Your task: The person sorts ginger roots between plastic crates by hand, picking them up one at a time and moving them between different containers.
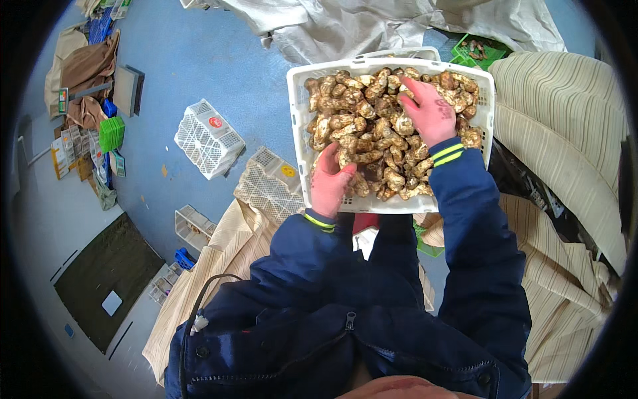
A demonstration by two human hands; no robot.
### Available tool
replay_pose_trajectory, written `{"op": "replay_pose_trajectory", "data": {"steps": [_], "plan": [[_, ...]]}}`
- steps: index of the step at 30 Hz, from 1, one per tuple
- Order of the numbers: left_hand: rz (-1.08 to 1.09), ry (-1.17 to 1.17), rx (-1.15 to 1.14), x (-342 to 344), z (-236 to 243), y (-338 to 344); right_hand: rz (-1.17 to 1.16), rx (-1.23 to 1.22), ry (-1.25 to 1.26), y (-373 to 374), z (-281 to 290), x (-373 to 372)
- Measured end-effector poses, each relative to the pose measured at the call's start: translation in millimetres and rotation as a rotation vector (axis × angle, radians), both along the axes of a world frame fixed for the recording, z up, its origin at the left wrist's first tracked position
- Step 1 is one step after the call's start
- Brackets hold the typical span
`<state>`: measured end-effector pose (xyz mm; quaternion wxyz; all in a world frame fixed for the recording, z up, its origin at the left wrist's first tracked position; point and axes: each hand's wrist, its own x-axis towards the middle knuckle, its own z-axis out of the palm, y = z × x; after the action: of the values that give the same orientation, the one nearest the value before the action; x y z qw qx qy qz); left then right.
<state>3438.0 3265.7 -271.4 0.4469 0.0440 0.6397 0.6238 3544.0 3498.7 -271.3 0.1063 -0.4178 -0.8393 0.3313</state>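
Observation:
A white plastic basket (299, 133) in front of me is heaped with brown and cream mushrooms (382, 139), which look like matsutake with soil on them. Both of my hands wear pink gloves. At the near left of the heap, my left hand (330, 183) has its thumb and fingers around a mushroom (345, 157). Farther right, my right hand (430, 114) reaches over the heap, thumb and forefinger curved about a pale mushroom at their tips. The undersides of its fingers are hidden.
White perforated crates (210, 139) stand on the blue floor (219, 60) to the left. Striped cloth (558, 100) drapes the right side, and a silvery sheet (345, 30) lies beyond the basket. A green basket (480, 52) with a few mushrooms sits at the far right.

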Motion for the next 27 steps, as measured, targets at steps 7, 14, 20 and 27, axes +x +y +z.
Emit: {"op": "replay_pose_trajectory", "data": {"steps": [7, 14, 20, 27], "plan": [[0.021, -0.292, 0.013, -27.5, 3.3, -30.2, 0.011, 0.046, -0.045, 12.7, -41.3, -28.4], [0.065, -0.775, 0.267, -30.5, 8.8, -37.1, -0.366, -0.606, 0.412, -16.1, -15.9, 28.8], [0.111, -0.820, 0.186, -28.0, 13.6, -46.8, -0.645, -0.639, 0.419, -35.3, 3.7, 79.5], [0.020, -0.866, 0.182, -29.8, 16.2, -50.0, -0.655, -0.316, 0.418, -56.7, 19.7, 79.4]]}}
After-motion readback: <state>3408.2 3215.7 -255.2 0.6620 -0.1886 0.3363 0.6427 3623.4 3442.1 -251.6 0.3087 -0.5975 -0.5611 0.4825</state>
